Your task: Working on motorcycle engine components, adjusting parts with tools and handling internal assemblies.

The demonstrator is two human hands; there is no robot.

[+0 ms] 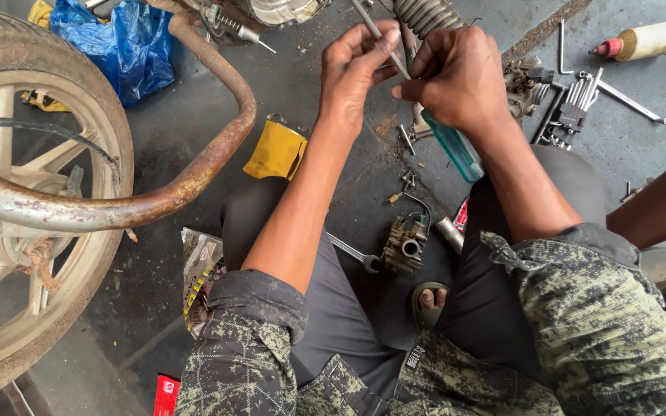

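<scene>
Lying on the floor point(156, 139) below both hands, a small carburetor point(404, 245) and wrench point(354, 253) are seen. A green-handled screwdriver point(453, 146) is clamped in the right hand point(456, 77); its tip is pinched by the left hand point(352, 65), half hidden.

The floor point(194, 131) was dark, stained concrete. On it lay a carburetor point(405, 245) beside a wrench point(354, 253), a yellow cloth point(276, 150), a blue plastic bag point(117, 42), a set of hex keys point(576, 108), loose screws point(406, 139) and a cream bottle point(645, 40) on its side.
</scene>
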